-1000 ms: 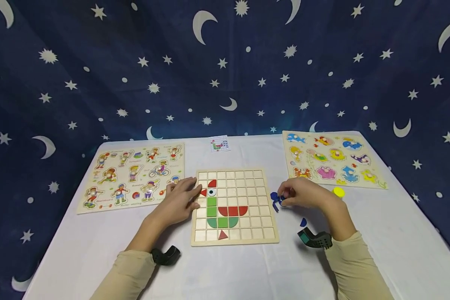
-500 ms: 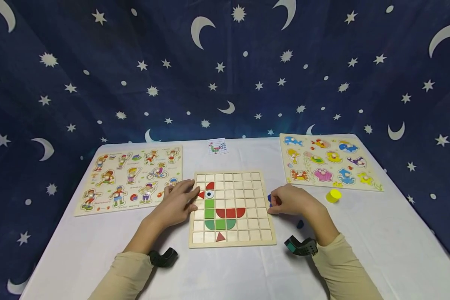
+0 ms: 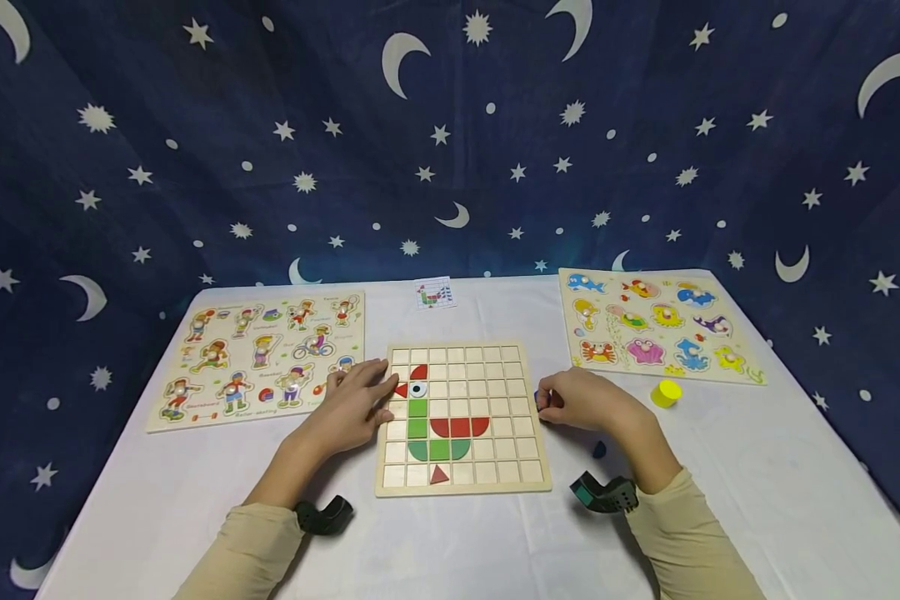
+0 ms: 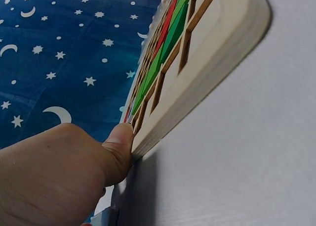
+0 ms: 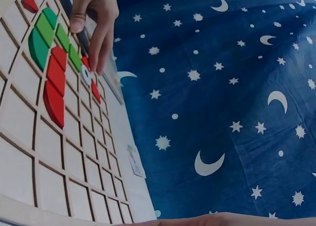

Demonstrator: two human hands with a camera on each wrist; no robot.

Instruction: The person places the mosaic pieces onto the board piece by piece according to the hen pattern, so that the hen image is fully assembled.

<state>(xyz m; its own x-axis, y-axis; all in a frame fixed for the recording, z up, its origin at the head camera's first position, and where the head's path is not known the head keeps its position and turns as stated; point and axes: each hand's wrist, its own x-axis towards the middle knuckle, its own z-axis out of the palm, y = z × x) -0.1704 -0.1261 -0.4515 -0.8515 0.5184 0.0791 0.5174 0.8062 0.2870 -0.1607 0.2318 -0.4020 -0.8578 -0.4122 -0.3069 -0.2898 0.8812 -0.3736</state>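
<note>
A wooden grid board (image 3: 487, 473) lies in the middle of the table. Flat pieces form a bird on its left half: green squares (image 3: 417, 427), red pieces (image 3: 460, 427), a white eye disc (image 3: 417, 389) and a red triangle (image 3: 438, 475). My left hand (image 3: 352, 408) rests at the board's left edge; in the left wrist view its thumb (image 4: 120, 136) touches the rim. Just beside the right edge, my right hand (image 3: 588, 400) pinches small blue pieces (image 3: 537, 401), mostly hidden beneath its curled fingers. In the right wrist view only a strip of this hand shows.
A dark blue piece (image 3: 599, 450) lies below the right wrist. Beyond that wrist stands a yellow cylinder-shaped stack (image 3: 666, 393). A picture card (image 3: 435, 293) lies behind the grid. Sports puzzle board (image 3: 232, 346) at left, sea-animal puzzle board (image 3: 615, 321) at right.
My right hand has shifted left towards the board's edge, closing over the blue pieces that showed more fully before. The left hand keeps its place. The view has tilted slightly.
</note>
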